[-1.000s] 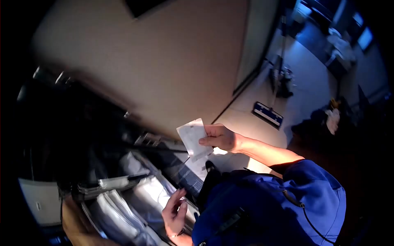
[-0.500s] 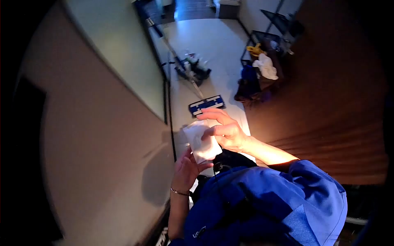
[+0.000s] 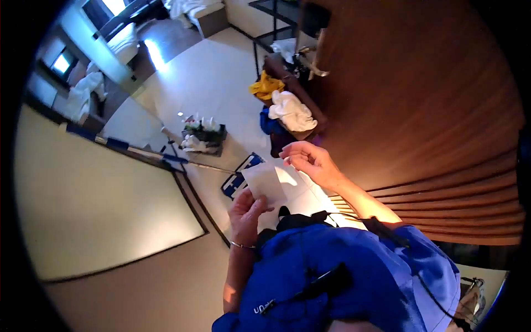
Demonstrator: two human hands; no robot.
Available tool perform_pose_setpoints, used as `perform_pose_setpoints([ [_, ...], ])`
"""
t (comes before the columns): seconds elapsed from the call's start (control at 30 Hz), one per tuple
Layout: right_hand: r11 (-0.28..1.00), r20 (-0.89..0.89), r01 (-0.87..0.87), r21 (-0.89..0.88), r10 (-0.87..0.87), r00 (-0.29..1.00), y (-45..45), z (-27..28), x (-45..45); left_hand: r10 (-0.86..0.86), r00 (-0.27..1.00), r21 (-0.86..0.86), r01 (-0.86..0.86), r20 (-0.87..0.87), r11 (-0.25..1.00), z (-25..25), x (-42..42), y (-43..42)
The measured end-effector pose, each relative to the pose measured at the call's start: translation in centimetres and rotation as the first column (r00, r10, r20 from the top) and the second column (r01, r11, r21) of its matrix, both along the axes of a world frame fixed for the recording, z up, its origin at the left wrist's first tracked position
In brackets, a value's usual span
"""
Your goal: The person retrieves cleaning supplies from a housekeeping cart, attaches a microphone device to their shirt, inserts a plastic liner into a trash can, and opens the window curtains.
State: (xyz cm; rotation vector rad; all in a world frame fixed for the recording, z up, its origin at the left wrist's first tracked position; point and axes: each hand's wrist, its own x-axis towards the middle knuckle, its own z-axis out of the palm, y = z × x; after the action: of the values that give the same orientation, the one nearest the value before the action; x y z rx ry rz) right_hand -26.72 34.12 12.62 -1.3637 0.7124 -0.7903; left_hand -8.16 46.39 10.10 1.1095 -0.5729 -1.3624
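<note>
My left hand (image 3: 248, 213) pinches a small white rectangular sheet (image 3: 264, 181), maybe paper or a thin packet, by its near edge, thumb on top. Above and right of the sheet, my right hand (image 3: 314, 165) is raised with loosely bent fingers; it holds nothing that I can see and is apart from the sheet. Beyond the sheet, partly covered by it, a flat mop head (image 3: 235, 180) in blue and white rests on the floor. Its pole (image 3: 130, 148) leans off to the left.
A caddy (image 3: 213, 145) with white bottles and cloths stands on the floor ahead. To its right, white cloth (image 3: 292, 112) and yellow cloth (image 3: 266, 87) lie heaped on a dark container. A brown wood panel (image 3: 409, 110) rises at right, a pale panel (image 3: 105, 210) at left.
My right hand has moved off the sheet, which stays in my left hand. The view has swung to the left, showing more of the rooms beyond.
</note>
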Motion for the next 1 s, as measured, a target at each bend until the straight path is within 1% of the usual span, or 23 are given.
perform_pose_setpoints([
  [0.03, 1.0, -0.021, -0.017, 0.011, 0.018, 1.0, -1.2, 0.3, -0.6, -0.077, 0.995, -0.005, 0.078, 0.071, 0.997, -0.4, 0.3, -1.4],
  [0.07, 0.999, -0.039, -0.036, 0.02, 0.037, 0.999, -2.3, 0.6, -1.0, -0.126, 0.987, -0.009, 0.127, 0.1, 0.992, -0.5, 0.5, -2.8],
  [0.13, 0.995, -0.204, -0.079, -0.064, 0.064, 0.977, -4.3, 1.7, -1.2, -0.218, 0.963, -0.004, 0.221, 0.156, 0.975, -0.9, 0.7, -5.2],
  [0.2, 0.982, -0.37, -0.145, -0.119, 0.092, 0.925, -5.8, 2.2, -0.7, -0.243, 0.961, 0.015, 0.243, 0.135, 0.97, -1.6, 0.8, -7.4],
  [0.23, 0.985, -0.408, -0.134, -0.106, 0.08, 0.91, -6.6, 1.1, -0.2, -0.261, 0.956, 0.017, 0.261, 0.136, 0.965, -2.0, 1.1, -8.6],
  [0.33, 0.999, -0.359, -0.04, -0.006, 0.035, 0.933, -8.9, -0.5, 1.8, -0.27, 0.954, 0.012, 0.271, 0.127, 0.962, -2.3, 2.0, -12.1],
  [0.37, 1.0, -0.346, 0.022, -0.007, -0.024, 0.938, -9.7, -0.5, 2.6, -0.265, 0.958, 0.021, 0.265, 0.108, 0.964, -2.3, 2.6, -13.3],
  [0.47, 0.996, -0.411, 0.092, 0.005, -0.082, 0.908, -13.3, 0.2, 4.8, -0.274, 0.96, 0.071, 0.27, 0.06, 0.96, -3.2, 4.8, -17.2],
  [0.5, 0.993, -0.362, 0.112, -0.028, -0.114, 0.925, -14.6, -1.0, 5.5, -0.287, 0.957, 0.083, 0.283, 0.043, 0.956, -3.6, 5.8, -18.8],
  [0.53, 0.976, -0.351, 0.14, -0.164, -0.191, 0.917, -15.7, -1.5, 6.3, -0.249, 0.965, 0.13, 0.238, 0.079, 0.963, -4.1, 7.2, -20.5],
  [0.6, 0.97, -0.356, 0.146, -0.197, -0.209, 0.911, -18.0, -0.6, 7.3, -0.084, 0.992, 0.042, 0.088, -0.09, 0.995, -5.5, 10.3, -24.6],
  [0.63, 0.966, -0.446, 0.077, -0.246, -0.183, 0.876, -19.0, -0.9, 7.3, -0.012, 0.995, 0.027, 0.015, -0.102, 1.0, -5.9, 12.4, -27.1],
  [0.67, 0.971, -0.525, -0.005, -0.239, -0.125, 0.842, -19.5, -1.1, 7.2, 0.06, 0.992, 0.015, -0.058, -0.115, 0.998, -6.3, 14.3, -29.9],
  [0.7, 0.983, -0.584, -0.111, -0.147, 0.004, 0.812, -20.0, -2.1, 7.0, 0.11, 0.991, 0.04, -0.107, -0.074, 0.993, -6.5, 15.8, -32.9],
  [0.73, 0.965, -0.594, -0.247, -0.089, 0.148, 0.791, -20.5, -3.0, 6.2, 0.158, 0.987, 0.062, -0.156, -0.032, 0.986, -6.6, 17.0, -36.2],
  [0.77, 0.967, -0.634, -0.245, 0.07, 0.233, 0.737, -20.1, -3.8, 5.8, 0.125, 0.992, 0.061, -0.123, -0.024, 0.99, -7.3, 18.0, -39.6],
  [0.8, 0.946, -0.615, -0.259, 0.195, 0.323, 0.719, -20.1, -4.7, 5.0, 0.088, 0.996, 0.061, -0.087, -0.016, 0.994, -8.3, 18.6, -43.2],
  [0.83, 0.919, -0.648, -0.237, 0.314, 0.39, 0.654, -20.4, -4.2, 4.7, 0.028, 1.0, 0.067, -0.029, 0.009, 0.997, -9.2, 18.6, -46.8],
  [0.87, 0.939, -0.704, -0.151, 0.308, 0.331, 0.629, -20.2, -4.0, 4.3, -0.059, 0.995, 0.122, 0.048, 0.083, 0.991, -10.2, 18.4, -50.4],
  [0.9, 0.931, -0.74, -0.106, 0.349, 0.344, 0.578, -20.3, -4.2, 3.8, -0.156, 0.981, 0.155, 0.137, 0.114, 0.978, -11.2, 17.5, -54.1],
  [0.93, 0.922, -0.785, -0.005, 0.387, 0.333, 0.523, -18.9, -6.4, 2.7, -0.248, 0.958, 0.188, 0.22, 0.142, 0.957, -12.5, 16.2, -57.7],
  [0.97, 0.9, -0.806, 0.113, 0.422, 0.315, 0.502, -18.7, -6.4, 2.4, -0.342, 0.928, 0.228, 0.305, 0.145, 0.925, -14.5, 14.5, -61.3],
  [1.0, 0.884, -0.8, 0.154, 0.442, 0.311, 0.513, -18.5, -6.4, 1.9, -0.43, 0.891, 0.269, 0.383, 0.145, 0.884, -16.7, 12.6, -64.6],
])
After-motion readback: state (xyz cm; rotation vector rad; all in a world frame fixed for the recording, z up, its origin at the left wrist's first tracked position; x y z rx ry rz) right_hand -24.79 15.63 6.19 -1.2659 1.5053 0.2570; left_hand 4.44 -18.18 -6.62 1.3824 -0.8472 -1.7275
